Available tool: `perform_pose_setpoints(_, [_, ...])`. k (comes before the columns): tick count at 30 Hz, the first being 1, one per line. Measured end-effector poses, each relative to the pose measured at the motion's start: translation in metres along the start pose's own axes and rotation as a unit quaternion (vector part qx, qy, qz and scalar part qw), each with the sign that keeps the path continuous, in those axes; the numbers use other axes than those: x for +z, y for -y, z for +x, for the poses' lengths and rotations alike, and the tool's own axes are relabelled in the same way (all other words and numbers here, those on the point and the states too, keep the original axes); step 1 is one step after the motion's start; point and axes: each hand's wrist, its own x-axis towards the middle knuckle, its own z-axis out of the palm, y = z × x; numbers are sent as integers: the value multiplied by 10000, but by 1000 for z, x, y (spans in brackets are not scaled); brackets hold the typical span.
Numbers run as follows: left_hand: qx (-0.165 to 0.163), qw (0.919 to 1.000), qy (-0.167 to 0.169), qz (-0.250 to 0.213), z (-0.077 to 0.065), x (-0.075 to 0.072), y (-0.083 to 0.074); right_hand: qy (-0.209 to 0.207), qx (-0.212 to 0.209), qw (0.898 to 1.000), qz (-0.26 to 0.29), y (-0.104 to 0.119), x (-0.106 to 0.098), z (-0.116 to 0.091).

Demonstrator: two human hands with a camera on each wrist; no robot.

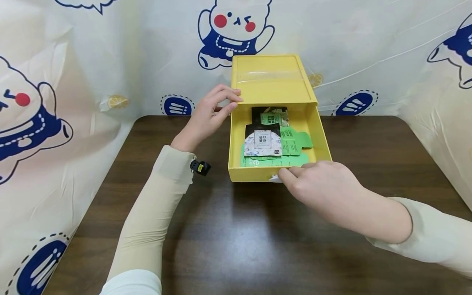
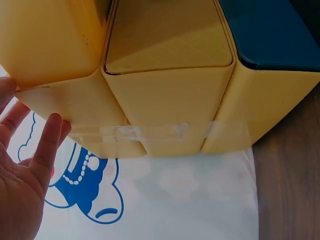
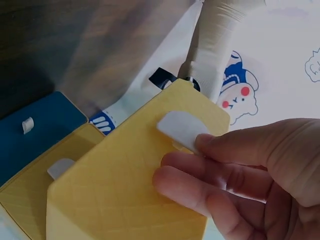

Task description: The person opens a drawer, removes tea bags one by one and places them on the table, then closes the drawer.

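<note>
A yellow drawer cabinet [image 1: 274, 88] stands toward the back of the table, its top drawer [image 1: 248, 175] pulled out. My left hand [image 1: 208, 114] rests its fingertips on the cabinet's upper left edge, fingers extended. At the drawer front, my right hand [image 1: 328, 186] pinches the white handle [image 3: 182, 127] between thumb and fingers. Inside the drawer lie a black-and-white sachet [image 1: 262, 141], a darker packet [image 1: 259, 114] behind it, and green flattened cartons [image 1: 295, 141] beneath.
Below the pulled-out drawer, the right wrist view shows another yellow drawer [image 3: 30, 187] and a dark blue one [image 3: 45, 120], each with a white handle. Clear tape [image 2: 155, 132] crosses the cabinet's side. A printed cloth [image 1: 158, 49] hangs behind the brown table [image 1: 239, 246].
</note>
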Motion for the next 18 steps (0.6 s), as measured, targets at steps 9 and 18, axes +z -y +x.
perform_pose_setpoints(9, [-4,10000,-1,-17,-1,0,-1,404,691,9866,1423,-21,-20,8])
perform_pose_setpoints(18, [41,10000,-33,38,-1,0,0,201,380,9692,2425,-60,-39,30])
